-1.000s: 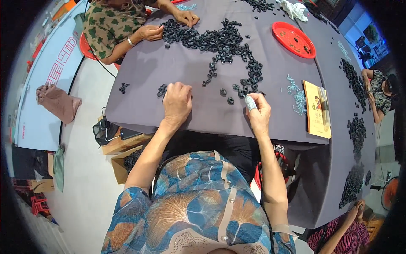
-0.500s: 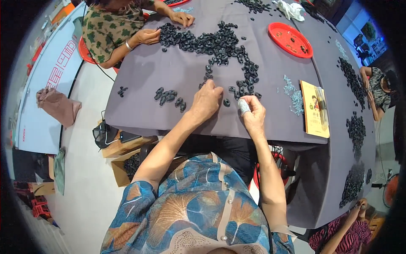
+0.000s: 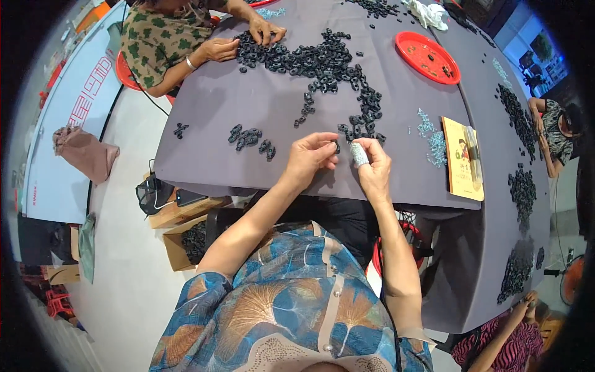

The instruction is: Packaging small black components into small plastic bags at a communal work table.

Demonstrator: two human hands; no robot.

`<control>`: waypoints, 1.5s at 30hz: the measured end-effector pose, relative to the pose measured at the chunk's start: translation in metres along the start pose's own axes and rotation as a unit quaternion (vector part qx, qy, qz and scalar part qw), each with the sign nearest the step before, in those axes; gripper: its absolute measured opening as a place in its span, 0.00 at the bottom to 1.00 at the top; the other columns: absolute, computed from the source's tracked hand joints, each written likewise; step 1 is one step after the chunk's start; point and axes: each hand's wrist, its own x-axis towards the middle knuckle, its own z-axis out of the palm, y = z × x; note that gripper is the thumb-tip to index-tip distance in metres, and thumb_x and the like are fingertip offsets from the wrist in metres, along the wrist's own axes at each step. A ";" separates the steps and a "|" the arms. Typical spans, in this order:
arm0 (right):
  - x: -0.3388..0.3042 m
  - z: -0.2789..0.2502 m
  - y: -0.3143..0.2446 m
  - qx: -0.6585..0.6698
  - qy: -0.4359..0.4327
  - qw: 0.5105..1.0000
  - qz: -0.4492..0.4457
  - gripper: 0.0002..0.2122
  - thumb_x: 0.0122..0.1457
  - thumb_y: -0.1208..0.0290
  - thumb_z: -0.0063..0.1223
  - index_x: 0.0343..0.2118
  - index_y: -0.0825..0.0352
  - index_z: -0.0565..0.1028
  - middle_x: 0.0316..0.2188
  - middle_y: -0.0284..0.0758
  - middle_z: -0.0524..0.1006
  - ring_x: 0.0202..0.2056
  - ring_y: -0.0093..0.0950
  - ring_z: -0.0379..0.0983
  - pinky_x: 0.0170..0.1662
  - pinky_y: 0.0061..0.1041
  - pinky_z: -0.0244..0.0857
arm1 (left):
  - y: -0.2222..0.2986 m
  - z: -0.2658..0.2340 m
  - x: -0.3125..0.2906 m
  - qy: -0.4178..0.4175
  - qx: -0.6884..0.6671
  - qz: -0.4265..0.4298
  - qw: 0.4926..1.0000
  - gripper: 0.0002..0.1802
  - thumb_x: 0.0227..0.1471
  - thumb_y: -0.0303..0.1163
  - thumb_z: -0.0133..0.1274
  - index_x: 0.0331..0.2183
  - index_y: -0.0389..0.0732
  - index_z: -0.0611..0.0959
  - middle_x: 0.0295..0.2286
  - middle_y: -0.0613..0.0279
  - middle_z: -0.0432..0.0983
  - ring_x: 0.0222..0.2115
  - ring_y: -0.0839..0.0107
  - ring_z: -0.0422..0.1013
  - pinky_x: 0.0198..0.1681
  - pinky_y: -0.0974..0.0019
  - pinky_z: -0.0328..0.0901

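My left hand (image 3: 312, 157) is closed in a pinch over the grey cloth near the front edge, with a small black oval part (image 3: 336, 146) at its fingertips. Just to its right my right hand (image 3: 374, 173) is also pinched shut; one digit has a pale wrapping (image 3: 358, 154). Whatever the right fingers hold, if anything, is hidden. Beyond both hands lies a heap of black oval parts (image 3: 328, 62), with one trail running down toward each hand. Left of my left hand sits a small group of black parts (image 3: 248, 137).
Opposite, a co-worker's hands (image 3: 268, 31) touch the heap. A red tray (image 3: 427, 59) with a few pieces stands at the back right. Small clear-blue bits (image 3: 436, 146) lie beside a yellow booklet (image 3: 460, 158). More black piles (image 3: 522, 192) and other people are along the right side.
My left hand has drawn back from the left trail and turned toward the right hand, a black part now in its fingers. The co-worker's far hand has lowered onto the heap.
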 end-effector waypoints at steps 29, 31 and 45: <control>-0.006 0.009 -0.019 -0.134 -0.057 0.972 -0.183 0.08 0.44 0.85 0.51 0.29 0.68 0.73 0.23 0.37 0.74 0.24 0.33 0.72 0.26 0.27 0.65 | -0.005 -0.006 0.000 0.013 -0.125 -0.051 0.991 0.06 0.51 0.26 0.53 0.33 0.35 0.76 0.23 0.62 0.74 0.19 0.77 0.71 0.20 0.76 0.66; -0.007 0.009 -0.021 -0.129 -0.059 0.976 -0.165 0.07 0.44 0.85 0.51 0.28 0.68 0.73 0.22 0.37 0.74 0.23 0.30 0.72 0.26 0.26 0.64 | -0.005 -0.007 -0.002 0.010 -0.125 -0.050 0.991 0.06 0.51 0.27 0.53 0.33 0.35 0.76 0.23 0.62 0.74 0.19 0.77 0.71 0.20 0.76 0.66; 0.046 0.036 -0.058 -0.118 -0.262 0.958 0.017 0.08 0.45 0.81 0.48 0.31 0.68 0.74 0.24 0.41 0.75 0.25 0.34 0.73 0.31 0.31 0.65 | 0.007 -0.040 -0.020 0.059 -0.220 -0.041 0.973 0.06 0.53 0.28 0.50 0.35 0.37 0.76 0.24 0.59 0.74 0.20 0.76 0.69 0.24 0.74 0.64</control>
